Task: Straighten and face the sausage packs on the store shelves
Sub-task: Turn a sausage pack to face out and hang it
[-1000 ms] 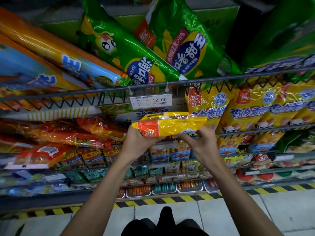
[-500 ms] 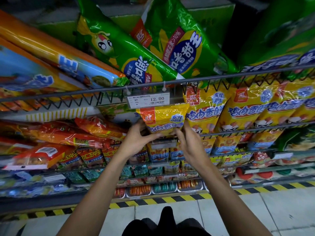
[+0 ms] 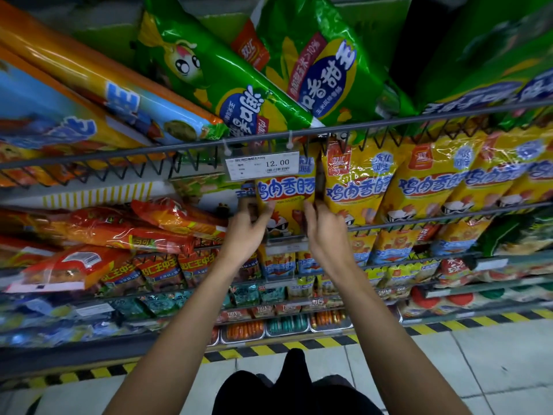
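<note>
- Left hand [image 3: 244, 232] pinches the lower left edge of the yellow pack [image 3: 285, 193], fingers curled on it.
- The pack stands upright, long axis vertical, front outward, on the shelf under the price tag [image 3: 262, 166], between both hands.
- Right hand [image 3: 324, 232] grips its right edge, just beside the next pack [image 3: 356, 187]; both are equally near.
</note>
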Demonstrator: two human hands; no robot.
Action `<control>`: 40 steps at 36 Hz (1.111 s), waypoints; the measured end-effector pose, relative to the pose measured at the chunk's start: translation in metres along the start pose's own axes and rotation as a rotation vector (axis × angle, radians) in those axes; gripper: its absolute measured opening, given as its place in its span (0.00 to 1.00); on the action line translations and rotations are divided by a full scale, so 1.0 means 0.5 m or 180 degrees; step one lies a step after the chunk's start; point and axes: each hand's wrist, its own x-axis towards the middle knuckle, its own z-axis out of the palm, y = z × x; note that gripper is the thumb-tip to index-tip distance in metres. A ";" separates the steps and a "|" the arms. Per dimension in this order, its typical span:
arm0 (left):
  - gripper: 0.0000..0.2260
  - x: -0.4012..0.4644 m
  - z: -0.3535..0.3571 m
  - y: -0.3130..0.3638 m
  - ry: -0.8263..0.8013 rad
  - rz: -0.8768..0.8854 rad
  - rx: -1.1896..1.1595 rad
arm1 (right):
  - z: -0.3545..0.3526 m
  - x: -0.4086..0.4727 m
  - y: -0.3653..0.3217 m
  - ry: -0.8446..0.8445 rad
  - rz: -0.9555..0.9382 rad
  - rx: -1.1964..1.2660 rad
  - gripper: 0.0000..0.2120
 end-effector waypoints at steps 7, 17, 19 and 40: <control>0.14 0.008 -0.015 -0.013 -0.0336 0.0193 0.0609 | 0.015 -0.027 0.020 -0.0165 0.0022 -0.0223 0.14; 0.31 -0.014 -0.007 0.004 0.0176 0.0285 0.1071 | 0.004 -0.008 0.023 0.0039 -0.0137 -0.0353 0.13; 0.30 -0.013 -0.007 0.002 0.0112 0.0282 0.1100 | 0.004 -0.013 0.020 -0.0100 -0.0077 -0.0343 0.14; 0.15 0.005 0.004 -0.005 -0.0300 0.0239 0.0092 | -0.015 -0.069 0.095 0.0635 -0.0928 -0.0873 0.39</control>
